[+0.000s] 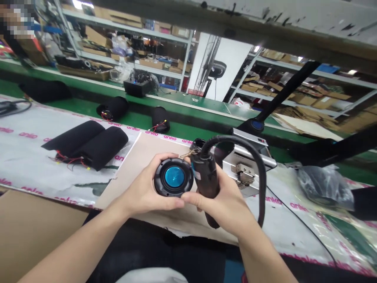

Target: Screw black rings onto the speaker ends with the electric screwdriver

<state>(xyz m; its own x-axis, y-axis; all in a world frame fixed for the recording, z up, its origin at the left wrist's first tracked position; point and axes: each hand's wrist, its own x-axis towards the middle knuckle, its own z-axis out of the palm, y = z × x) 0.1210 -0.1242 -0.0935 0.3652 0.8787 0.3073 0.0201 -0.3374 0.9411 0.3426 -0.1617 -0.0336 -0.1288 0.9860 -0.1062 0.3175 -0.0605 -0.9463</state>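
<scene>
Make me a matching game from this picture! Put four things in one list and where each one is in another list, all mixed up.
Things:
1. round speaker
2. corded black tool
3. foam tubes
4. silver case

Places:
A. on the white sheet
B. in the right hand
C. behind the tool
D. in the left hand

Pairs: 1-D, 2-B, 3-A, 4-C
</scene>
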